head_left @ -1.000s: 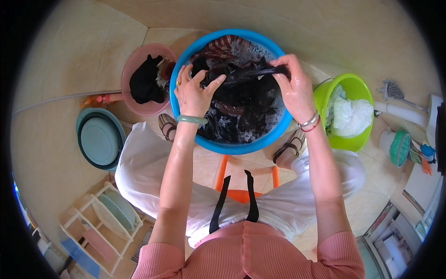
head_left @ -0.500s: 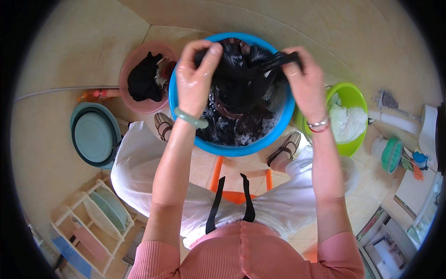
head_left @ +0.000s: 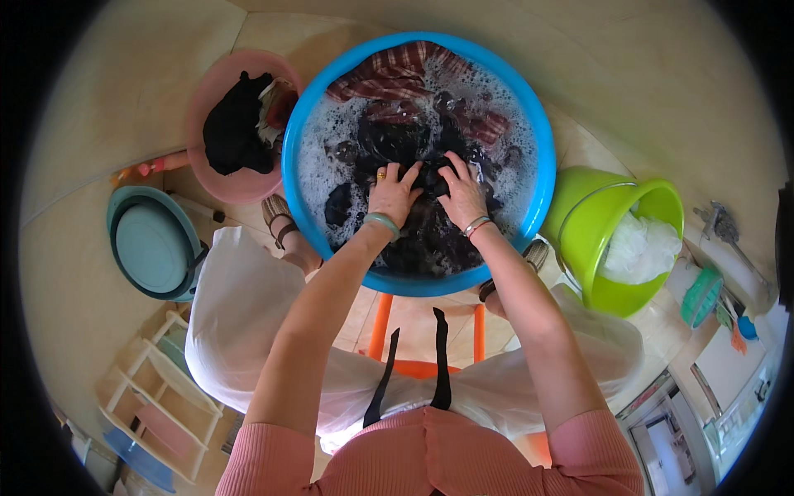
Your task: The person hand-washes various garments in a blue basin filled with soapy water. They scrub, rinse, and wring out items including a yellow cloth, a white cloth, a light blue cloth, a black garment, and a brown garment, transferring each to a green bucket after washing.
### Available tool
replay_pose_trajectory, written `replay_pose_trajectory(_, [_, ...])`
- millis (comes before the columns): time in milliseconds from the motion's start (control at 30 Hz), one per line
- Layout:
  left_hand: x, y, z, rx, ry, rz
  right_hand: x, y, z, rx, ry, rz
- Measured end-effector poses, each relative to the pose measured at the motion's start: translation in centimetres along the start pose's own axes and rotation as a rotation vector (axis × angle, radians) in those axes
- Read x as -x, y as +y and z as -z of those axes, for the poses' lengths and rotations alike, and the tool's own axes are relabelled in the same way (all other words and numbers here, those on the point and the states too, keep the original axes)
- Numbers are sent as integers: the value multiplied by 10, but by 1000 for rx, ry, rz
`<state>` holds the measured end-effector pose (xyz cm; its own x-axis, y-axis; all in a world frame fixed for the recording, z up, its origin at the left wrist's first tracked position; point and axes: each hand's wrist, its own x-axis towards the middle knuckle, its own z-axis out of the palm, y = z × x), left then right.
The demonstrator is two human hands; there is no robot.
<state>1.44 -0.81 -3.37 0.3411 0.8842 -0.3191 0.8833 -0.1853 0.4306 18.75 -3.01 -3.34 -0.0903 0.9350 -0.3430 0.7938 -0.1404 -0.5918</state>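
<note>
Both of my hands are down in a large blue basin (head_left: 542,165) of foamy water. My left hand (head_left: 394,197) presses on a soaked black garment (head_left: 426,178) with its fingers spread. Just to the right, my right hand (head_left: 463,198) rests on the same dark cloth, its fingers also apart and the tips partly sunk in it. Other dark laundry (head_left: 426,248) floats nearer to me. A red plaid cloth (head_left: 389,74) lies along the basin's far side, partly under the suds.
Left of the basin stands a pink basin (head_left: 203,107) holding black clothes (head_left: 236,128). A grey-green basin (head_left: 153,240) sits below it. At the right a lime green bucket (head_left: 583,215) with white cloth (head_left: 641,248) leans over. A white rack (head_left: 157,397) stands at the lower left.
My hands have come down from holding up the black garment and now press it into the water, closer together. More of the plaid cloth shows. The bucket appears more tilted.
</note>
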Motion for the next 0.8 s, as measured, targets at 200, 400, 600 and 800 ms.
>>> replay_pose_trajectory(200, [-49,-8,-26,-97,-717,141,-31,55,-46,133,-267,-288])
replay_pose_trajectory(400, [-78,6,1,-385,-934,36,-43,99,-70,185,-54,-179])
replay_pose_trajectory(600, [-35,16,55,89,-174,243,-6,11,31,-155,199,-95])
replay_pose_trajectory(800, [-3,78,135,1016,158,156,30,-69,131,-1010,342,-77])
